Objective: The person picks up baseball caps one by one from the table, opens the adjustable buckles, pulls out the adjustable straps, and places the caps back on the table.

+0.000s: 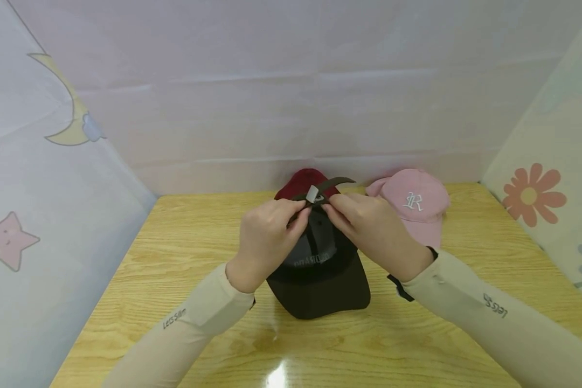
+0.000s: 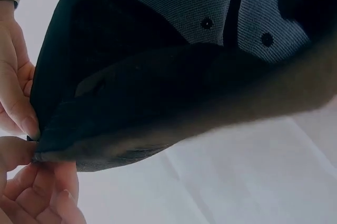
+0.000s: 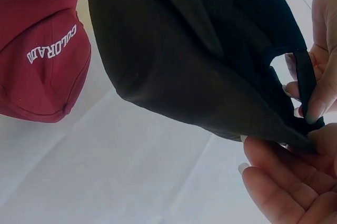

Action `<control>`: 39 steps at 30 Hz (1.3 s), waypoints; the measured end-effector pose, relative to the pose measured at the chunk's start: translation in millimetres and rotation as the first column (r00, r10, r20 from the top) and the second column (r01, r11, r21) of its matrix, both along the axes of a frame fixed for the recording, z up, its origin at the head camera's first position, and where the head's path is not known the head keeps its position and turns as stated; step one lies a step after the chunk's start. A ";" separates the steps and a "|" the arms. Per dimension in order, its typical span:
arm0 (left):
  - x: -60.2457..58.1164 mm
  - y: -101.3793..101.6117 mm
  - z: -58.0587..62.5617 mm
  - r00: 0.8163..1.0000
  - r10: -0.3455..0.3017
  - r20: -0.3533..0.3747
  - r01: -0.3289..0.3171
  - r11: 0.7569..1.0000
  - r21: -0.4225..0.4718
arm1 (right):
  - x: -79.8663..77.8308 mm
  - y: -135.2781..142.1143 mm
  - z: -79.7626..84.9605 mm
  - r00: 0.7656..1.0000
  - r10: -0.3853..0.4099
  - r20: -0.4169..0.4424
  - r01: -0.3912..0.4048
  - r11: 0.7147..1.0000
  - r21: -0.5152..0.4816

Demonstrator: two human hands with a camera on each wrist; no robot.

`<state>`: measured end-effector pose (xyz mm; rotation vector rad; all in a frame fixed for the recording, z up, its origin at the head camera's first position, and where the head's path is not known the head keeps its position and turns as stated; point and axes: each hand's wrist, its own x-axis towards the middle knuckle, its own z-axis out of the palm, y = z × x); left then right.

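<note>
A black baseball cap (image 1: pixel 320 288) is held up by both hands, its brim towards me and its hollow inside showing. At its back edge, the left hand (image 1: pixel 268 237) pinches the band between thumb and fingers, beside a silver buckle (image 1: pixel 312 194). The right hand (image 1: pixel 375 226) pinches the band just right of the buckle. A loose strap end (image 1: pixel 339 182) sticks out above the right hand. In the right wrist view, the strap (image 3: pixel 305 79) spans the cap's rear opening, with fingertips close round it. The buckle is hidden in both wrist views.
A dark red cap (image 1: pixel 306 180) stands behind the black one, partly covered; the right wrist view shows white COLORADO lettering on it. Right of it, a pink cap (image 1: pixel 414 196) with a white R leans near the back wall cloth (image 1: pixel 252 108). Everything stands on a wood-grain table (image 1: pixel 184 242).
</note>
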<state>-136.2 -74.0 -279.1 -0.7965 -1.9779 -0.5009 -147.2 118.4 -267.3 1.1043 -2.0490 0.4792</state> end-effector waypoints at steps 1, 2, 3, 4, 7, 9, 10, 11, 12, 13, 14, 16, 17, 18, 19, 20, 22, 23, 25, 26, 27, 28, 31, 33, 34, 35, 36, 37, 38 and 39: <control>0.0 0.3 0.1 1.000 0.006 -0.003 -0.006 1.000 -0.004 | 0.1 -0.3 0.2 1.000 0.000 -0.004 0.000 1.000 0.000; 0.2 0.5 0.3 1.000 0.012 -0.006 -0.012 1.000 -0.008 | 0.3 -0.7 0.4 1.000 0.000 -0.010 0.000 1.000 0.000; 0.3 0.8 0.5 1.000 0.018 -0.009 -0.018 1.000 -0.012 | 0.3 -0.9 0.5 1.000 0.001 -0.013 -0.001 1.000 -0.002; 0.4 1.0 0.8 1.000 0.024 -0.011 -0.024 1.000 -0.016 | 0.4 -1.2 0.5 1.000 0.002 -0.016 -0.002 1.000 -0.002; 0.9 1.6 1.3 0.999 0.030 -0.012 -0.031 0.999 -0.023 | 0.2 -1.6 -0.1 1.000 0.003 -0.028 -0.003 1.000 -0.001; 1.1 1.8 1.5 0.999 0.030 -0.012 -0.030 0.999 -0.024 | -0.1 -1.7 -0.6 1.000 0.007 -0.030 -0.007 1.000 -0.004; 1.2 1.9 1.5 0.999 0.030 -0.013 -0.030 0.999 -0.024 | 0.0 -1.8 -0.8 0.999 0.007 -0.031 -0.008 1.000 -0.005; 1.3 2.0 1.4 0.999 0.030 -0.015 -0.030 0.999 -0.024 | 0.0 -1.9 -1.1 0.999 0.008 -0.032 -0.008 1.000 -0.007; 1.4 2.1 1.3 0.999 0.031 -0.018 -0.031 0.999 -0.024 | 0.0 -2.0 -1.3 0.999 0.008 -0.032 -0.008 1.000 -0.009; 1.4 2.2 1.2 0.999 0.031 -0.020 -0.031 0.999 -0.023 | 0.1 -2.1 -1.4 0.999 0.009 -0.032 -0.009 1.000 -0.011; 1.4 2.3 1.1 0.999 0.030 -0.023 -0.031 0.999 -0.023 | 0.3 -2.2 -1.5 1.000 0.009 -0.030 -0.009 1.000 -0.014; 1.5 2.6 0.8 0.999 0.030 -0.028 -0.031 0.999 -0.022 | 0.5 -2.4 -1.8 0.999 0.005 -0.032 -0.005 1.000 -0.019; 1.5 2.7 0.6 0.999 0.029 -0.029 -0.030 0.999 -0.021 | 0.6 -2.6 -1.8 1.000 0.004 -0.031 -0.004 1.000 -0.021; 1.5 2.8 0.5 0.999 0.028 -0.030 -0.029 0.999 -0.020 | 0.6 -2.6 -1.8 1.000 0.003 -0.030 -0.004 1.000 -0.023; 1.5 2.9 0.5 0.999 0.026 -0.029 -0.027 0.999 -0.018 | 0.7 -2.7 -1.8 1.000 0.003 -0.028 -0.004 1.000 -0.025; 1.5 2.9 0.4 0.999 0.025 -0.029 -0.025 1.000 -0.017 | 0.7 -2.6 -1.8 1.000 0.003 -0.027 -0.004 1.000 -0.028; 1.4 3.0 0.3 0.999 0.021 -0.028 -0.022 1.000 -0.012 | 0.5 -2.4 -2.0 1.000 0.006 -0.024 -0.007 1.000 -0.029; 1.5 3.1 0.3 0.999 0.019 -0.026 -0.019 1.000 -0.009 | 0.3 -2.2 -2.2 1.000 0.007 -0.024 -0.007 1.000 -0.029; 1.5 3.0 0.4 1.000 0.015 -0.017 -0.015 1.000 0.002 | 0.1 -1.9 -2.7 1.000 0.005 -0.026 -0.006 1.000 -0.027; 1.5 3.0 0.4 1.000 0.011 -0.007 -0.011 1.000 0.009 | 0.1 -1.7 -3.0 1.000 0.004 -0.027 -0.005 1.000 -0.026; 1.6 3.1 0.4 1.000 0.007 0.002 -0.007 1.000 0.016 | 0.2 -1.7 -3.3 1.000 0.003 -0.027 -0.004 1.000 -0.025; 1.6 3.1 0.2 1.000 0.004 0.011 -0.004 1.000 0.023 | 0.5 -1.8 -3.4 1.000 0.002 -0.026 -0.003 1.000 -0.023; 2.1 3.2 0.0 1.000 -0.002 0.030 0.001 0.999 0.034 | 0.8 -2.0 -4.3 1.000 0.002 -0.021 -0.003 1.000 -0.018; 2.4 3.4 0.0 1.000 0.002 0.025 -0.002 1.000 0.030 | 0.7 -2.1 -5.0 1.000 0.009 -0.022 -0.009 1.000 -0.015; 2.6 3.6 0.0 1.000 0.006 0.020 -0.006 1.000 0.026 | 0.5 -2.2 -5.3 1.000 0.011 -0.026 -0.012 1.000 -0.013; 2.8 3.7 0.1 1.000 0.009 0.013 -0.010 1.000 0.022 | 0.2 -2.1 -5.7 0.999 0.015 -0.031 -0.015 1.000 -0.012; 2.8 3.9 0.0 1.000 0.014 0.007 -0.014 1.000 0.017 | 0.0 -2.1 -5.9 0.999 0.019 -0.036 -0.019 1.000 -0.011; 2.7 4.1 0.0 1.000 0.019 0.001 -0.019 1.000 0.012 | -0.2 -2.2 -6.0 0.999 0.022 -0.042 -0.022 1.000 -0.011; 2.7 4.2 -0.2 1.000 0.023 -0.003 -0.023 1.000 0.009 | -0.3 -2.3 -6.1 0.999 0.024 -0.048 -0.024 1.000 -0.011; 2.7 4.3 -0.4 1.000 0.024 -0.008 -0.024 1.000 0.007 | -0.3 -2.5 -6.1 0.998 0.024 -0.053 -0.024 1.000 -0.011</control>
